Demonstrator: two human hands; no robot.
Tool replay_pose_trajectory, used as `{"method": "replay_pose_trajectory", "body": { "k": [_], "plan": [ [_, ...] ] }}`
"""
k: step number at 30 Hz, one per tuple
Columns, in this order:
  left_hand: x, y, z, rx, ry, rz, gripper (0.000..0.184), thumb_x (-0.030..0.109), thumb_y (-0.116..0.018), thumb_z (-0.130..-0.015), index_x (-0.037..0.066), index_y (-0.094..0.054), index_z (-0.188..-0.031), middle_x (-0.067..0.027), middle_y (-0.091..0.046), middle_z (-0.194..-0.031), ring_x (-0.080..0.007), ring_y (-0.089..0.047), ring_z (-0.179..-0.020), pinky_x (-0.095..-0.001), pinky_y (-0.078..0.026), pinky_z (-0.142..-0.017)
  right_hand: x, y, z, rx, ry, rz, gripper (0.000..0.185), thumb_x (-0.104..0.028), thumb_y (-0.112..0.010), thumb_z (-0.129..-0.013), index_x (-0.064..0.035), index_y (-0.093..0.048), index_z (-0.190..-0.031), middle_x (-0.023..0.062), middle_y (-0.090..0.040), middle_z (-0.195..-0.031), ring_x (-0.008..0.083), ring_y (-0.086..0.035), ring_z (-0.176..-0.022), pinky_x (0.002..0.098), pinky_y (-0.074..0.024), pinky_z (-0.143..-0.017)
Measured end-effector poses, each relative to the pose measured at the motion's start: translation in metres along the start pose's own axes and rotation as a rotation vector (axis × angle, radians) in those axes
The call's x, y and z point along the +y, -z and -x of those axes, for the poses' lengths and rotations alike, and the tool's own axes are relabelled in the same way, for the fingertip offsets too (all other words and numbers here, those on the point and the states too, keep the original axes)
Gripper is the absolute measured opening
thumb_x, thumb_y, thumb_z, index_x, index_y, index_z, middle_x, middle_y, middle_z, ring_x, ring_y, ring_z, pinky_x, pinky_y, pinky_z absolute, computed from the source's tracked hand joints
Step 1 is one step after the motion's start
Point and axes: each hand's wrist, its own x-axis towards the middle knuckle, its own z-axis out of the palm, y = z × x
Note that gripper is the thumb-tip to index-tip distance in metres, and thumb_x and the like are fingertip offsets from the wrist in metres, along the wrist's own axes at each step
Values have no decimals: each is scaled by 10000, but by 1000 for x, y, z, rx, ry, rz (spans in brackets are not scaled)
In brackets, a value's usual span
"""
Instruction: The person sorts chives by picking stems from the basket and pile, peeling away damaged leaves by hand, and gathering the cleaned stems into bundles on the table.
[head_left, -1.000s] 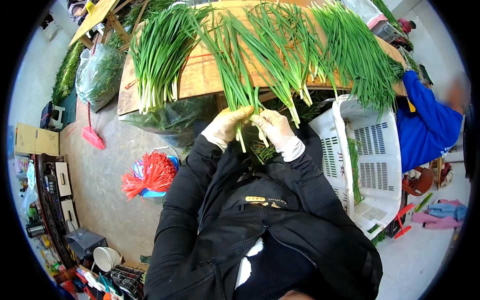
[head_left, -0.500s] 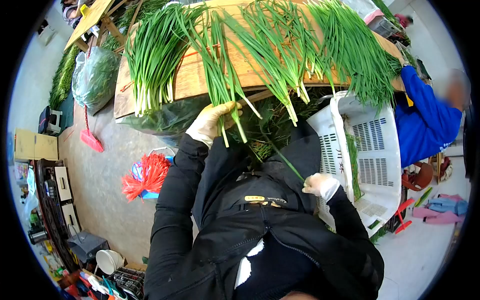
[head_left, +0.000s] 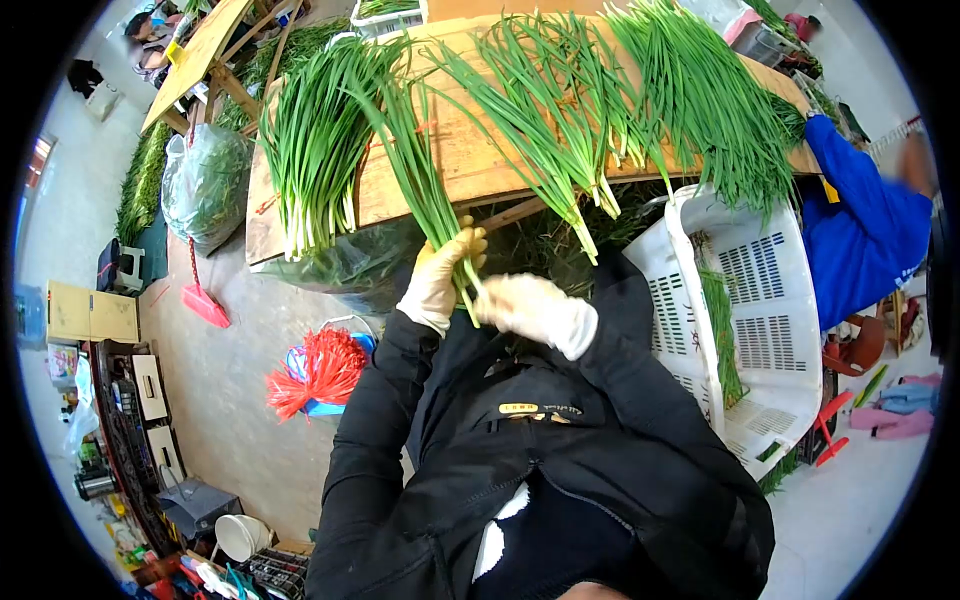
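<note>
My left hand [head_left: 440,272], in a pale glove, is closed round a few green stalks [head_left: 415,165], whose white ends point down toward my lap. Their leaves rest on the wooden table [head_left: 385,195]. Right beside those white ends is my right hand [head_left: 535,308], gloved and smeared by motion, so its fingers cannot be made out. A thick bunch of green stalks [head_left: 325,140] lies on the table to the left. Looser stalks [head_left: 545,130] spread over the middle, and a large pile [head_left: 715,110] covers the right part.
A white perforated crate [head_left: 765,330] stands at my right. Beyond it is a person in a blue top [head_left: 860,230]. On the left are a bag of greens [head_left: 207,185], a pink dustpan [head_left: 205,304] and a bundle of red strips [head_left: 325,372] on the floor.
My right hand first pulled a thin leaf away toward the lower right, then came back beside my left hand. My left hand kept its hold on the stalks. The view shifted slightly.
</note>
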Motion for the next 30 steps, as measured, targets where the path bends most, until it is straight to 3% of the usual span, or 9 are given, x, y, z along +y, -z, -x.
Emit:
{"method": "replay_pose_trajectory", "body": {
  "k": [7, 9, 14, 17, 20, 22, 24, 27, 30],
  "plan": [
    [-12, -37, -1, -414, 358, -607, 218, 112, -477, -867, -5, -484, -1050, -74, -613, -717, -49, -422, -420, -165, -336, -377, 31, 58, 31, 697, -319, 914, 785, -388, -699, -634, -206, -324, -1300, 74, -375, -1273, 264, -344, -1162, 436, -294, -924],
    [-14, -48, 11, -578, 567, -744, 214, 126, -489, -864, 18, -488, -1049, -63, -597, -680, -51, -409, -400, -159, -312, -366, 102, 58, 27, 811, -232, 1037, 674, -369, -636, -725, -143, -344, -1290, 119, -437, -1204, 212, -458, -1033, 322, -415, -783],
    [22, -39, 19, -727, 468, -575, 322, 151, -553, -831, 10, -499, -1116, -26, -571, -678, -48, -471, -520, -140, -322, -415, 206, 119, 30, 1054, -228, -1138, 399, -291, -407, -913, -25, -435, -1210, 123, -557, -1119, 91, -533, -694, 190, -374, -452],
    [54, -60, 33, -707, 212, -426, 447, 258, -565, -819, -33, -476, -1146, -1, -544, -672, -36, -420, -496, -139, -290, -425, 90, 139, 68, 931, 5, -804, 278, -214, -447, -889, -6, -473, -1071, 89, -642, -835, 69, -532, -503, 168, -370, -373],
    [30, -58, 6, -587, 139, -146, 528, 282, -525, -852, -15, -370, -1260, 43, -466, -666, -20, -356, -490, -145, -300, -460, 104, 130, 53, 782, -305, -707, 335, -295, -434, -886, -6, -498, -1042, 127, -616, -850, 173, -591, -621, 268, -458, -521],
    [13, -51, -10, -506, 308, 74, 497, 233, -512, -864, -10, -354, -1268, 40, -490, -715, -19, -380, -511, -142, -341, -475, 115, 131, 49, 669, -281, 492, 340, -306, -430, -881, -19, -527, -1036, 173, -583, -893, 306, -577, -770, 346, -450, -657],
    [5, -45, -19, -497, 426, 242, 476, 190, -516, -861, -16, -358, -1261, 31, -505, -753, -20, -407, -529, -140, -372, -488, 106, 127, 56, 964, -293, 573, 347, -312, -415, -881, -9, -543, -990, 190, -569, -877, 368, -531, -826, 415, -414, -718],
    [3, -42, -19, -443, 377, 224, 369, 192, -507, -874, -38, -454, -1158, 30, -495, -671, -19, -405, -504, -137, -355, -441, 79, 129, 72, 1042, -263, 499, 316, -279, -436, -877, -8, -547, -995, 172, -566, -855, 291, -560, -732, 368, -431, -676],
    [8, -44, -17, -386, 319, 156, 322, 192, -513, -876, -42, -493, -1095, 32, -486, -658, -19, -390, -488, -138, -345, -430, 57, 115, 72, 1043, 38, -563, 200, -205, -432, -905, -39, -543, -921, 40, -553, -699, 87, -506, -525, 242, -420, -509]
  ]
}}
